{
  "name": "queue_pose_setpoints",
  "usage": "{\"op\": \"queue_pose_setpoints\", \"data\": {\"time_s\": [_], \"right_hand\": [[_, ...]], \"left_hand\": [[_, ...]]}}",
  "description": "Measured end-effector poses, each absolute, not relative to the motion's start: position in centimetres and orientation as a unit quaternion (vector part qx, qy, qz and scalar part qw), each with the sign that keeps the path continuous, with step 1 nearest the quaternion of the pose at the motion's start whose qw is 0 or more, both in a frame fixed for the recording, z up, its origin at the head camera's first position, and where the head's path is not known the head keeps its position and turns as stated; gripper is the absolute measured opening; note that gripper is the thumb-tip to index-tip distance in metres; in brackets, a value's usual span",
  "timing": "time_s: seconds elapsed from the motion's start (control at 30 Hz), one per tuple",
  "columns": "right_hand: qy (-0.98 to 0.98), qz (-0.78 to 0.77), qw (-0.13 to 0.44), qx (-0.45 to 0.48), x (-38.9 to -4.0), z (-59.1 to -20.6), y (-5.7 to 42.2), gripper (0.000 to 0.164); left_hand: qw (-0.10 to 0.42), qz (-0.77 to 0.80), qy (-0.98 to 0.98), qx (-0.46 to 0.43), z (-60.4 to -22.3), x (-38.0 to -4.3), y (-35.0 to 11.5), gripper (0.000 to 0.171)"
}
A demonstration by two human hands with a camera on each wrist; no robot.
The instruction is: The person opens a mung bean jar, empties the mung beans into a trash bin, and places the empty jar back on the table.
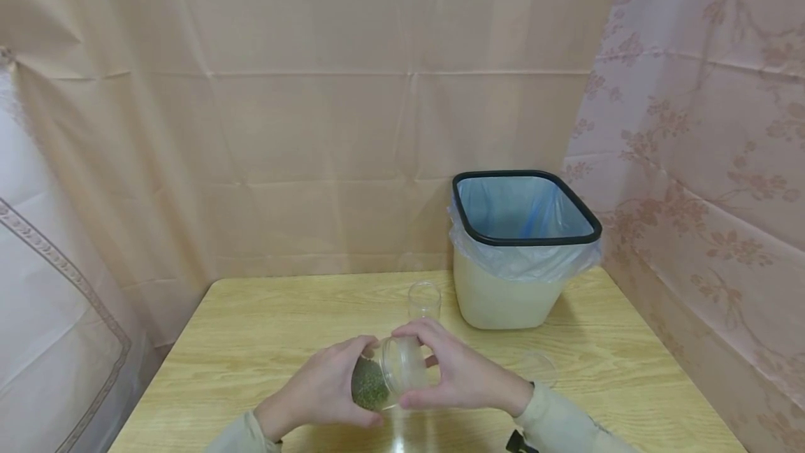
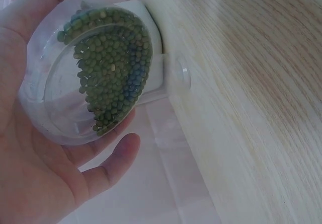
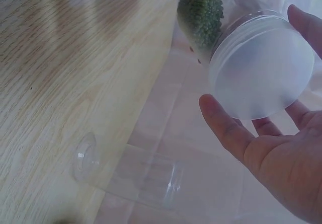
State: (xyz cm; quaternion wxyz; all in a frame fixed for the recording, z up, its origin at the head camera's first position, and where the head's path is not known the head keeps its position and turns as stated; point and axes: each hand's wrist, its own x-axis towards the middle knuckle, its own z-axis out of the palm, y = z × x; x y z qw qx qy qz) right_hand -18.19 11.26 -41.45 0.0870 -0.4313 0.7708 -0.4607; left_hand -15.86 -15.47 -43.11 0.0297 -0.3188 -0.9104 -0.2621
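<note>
Green mung beans [image 2: 113,68] fill part of a clear jar [image 1: 375,354] that is tipped on its side above the table. My left hand [image 1: 327,382] holds the jar's bottom end, with the thumb below and fingers above in the head view. At the other end sits a frosted white lid [image 3: 261,73], covering the mouth. My right hand [image 1: 462,372] grips this lid by its rim, thumb and fingers spread round it. Just beyond the hands stands a clear cup [image 1: 424,299], seen in the right wrist view too.
A cream trash bin [image 1: 503,292] with a black rim and bluish liner stands at the table's back right. Near my right forearm lies a clear round item [image 1: 539,368] on the wooden table [image 1: 270,320]. Beige curtain [image 1: 314,124] hangs behind; floral cloth [image 1: 711,194] lines the right side.
</note>
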Motion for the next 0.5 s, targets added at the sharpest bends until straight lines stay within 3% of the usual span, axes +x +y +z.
{"op": "queue_pose_setpoints", "data": {"time_s": [0.5], "right_hand": [[0.785,-0.445,0.08,-0.424,-18.29,-41.77,11.41,0.079]], "left_hand": [[0.053,-0.249,-0.915,-0.313,-42.92,-15.71,-15.46,0.096]]}}
